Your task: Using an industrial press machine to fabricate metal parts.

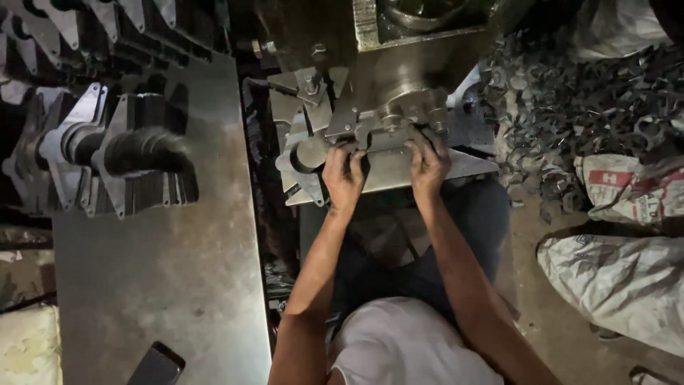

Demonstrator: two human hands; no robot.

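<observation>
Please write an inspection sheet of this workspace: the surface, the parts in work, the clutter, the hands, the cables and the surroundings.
Surface: grey metal table at the person's left, worn and stained.
Job's things: flat metal plate lies under the press machine.
Clutter: rows of stacked cut metal blanks on the table; dark phone at its near edge.
Grippers: left hand and right hand both press on the plate, fingers toward the die.
Cables: nothing seen.
Surroundings: heap of metal scrap pieces on the floor at the right; white woven sacks beside it; dim light.
</observation>
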